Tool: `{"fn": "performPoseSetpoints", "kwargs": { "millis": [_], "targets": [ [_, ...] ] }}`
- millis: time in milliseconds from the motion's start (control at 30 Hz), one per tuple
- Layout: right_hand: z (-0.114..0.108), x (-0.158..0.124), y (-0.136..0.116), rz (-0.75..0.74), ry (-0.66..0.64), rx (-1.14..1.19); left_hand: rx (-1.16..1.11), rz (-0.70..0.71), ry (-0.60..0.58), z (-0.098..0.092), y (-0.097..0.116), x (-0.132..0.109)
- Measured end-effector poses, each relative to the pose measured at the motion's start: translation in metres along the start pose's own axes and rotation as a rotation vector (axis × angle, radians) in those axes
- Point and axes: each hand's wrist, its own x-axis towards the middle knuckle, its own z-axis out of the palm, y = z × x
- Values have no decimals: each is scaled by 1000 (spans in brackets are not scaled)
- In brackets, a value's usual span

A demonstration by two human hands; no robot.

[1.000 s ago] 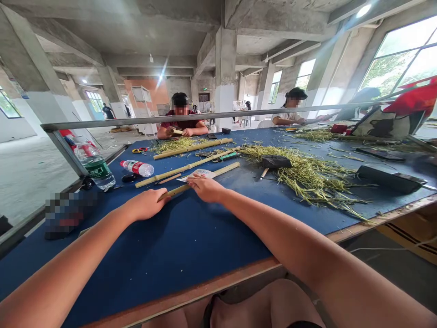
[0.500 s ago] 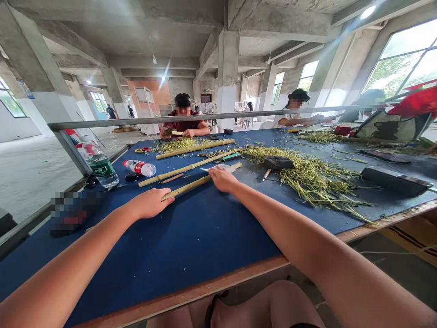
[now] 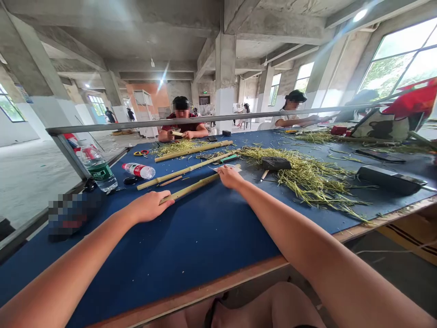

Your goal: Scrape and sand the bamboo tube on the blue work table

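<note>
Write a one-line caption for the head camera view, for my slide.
Left hand holds the near end of a bamboo stick on the blue table; right hand rests near its far end.

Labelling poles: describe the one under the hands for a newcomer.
On the blue table, it is the bamboo pole nearest the wearer, in front of two other poles. Only it has the left hand on its near end and the right hand near its far end.

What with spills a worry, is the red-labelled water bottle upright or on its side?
On its side: the red-labelled water bottle lies flat, lengthwise, on the blue table.
</note>
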Motion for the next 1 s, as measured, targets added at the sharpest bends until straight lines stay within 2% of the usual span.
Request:
{"fn": "performPoseSetpoints", "kwargs": {
  "millis": [67,200,300,400,567,633,733,833,900,1000],
  "targets": [
    [1,-4,-13,-78,-5,2,5,6,1,0,0,0],
    [10,-21,-71,-389,8,93,-9,22,-6,2,-1,2],
    [14,-27,-100,-487,37,202,-4,41,7,3,-2,4],
    [11,-22,-90,-444,14,145,4,38,7,2,0,3],
    [-4,-8,-26,-199,-32,-66,24,-23,-34,-2,2,1],
    [-6,-7,-15,-85,-30,-62,28,-24,-26,-2,2,1],
    [0,-12,-31,-86,-6,18,39,-21,-25,0,1,2],
    [13,-18,-67,-270,29,120,62,-19,-25,1,0,3],
    [18,-19,-82,-358,39,151,72,-12,-23,2,0,4],
    [17,-14,-74,-352,26,114,88,-3,-18,2,0,3]
  ]
}}
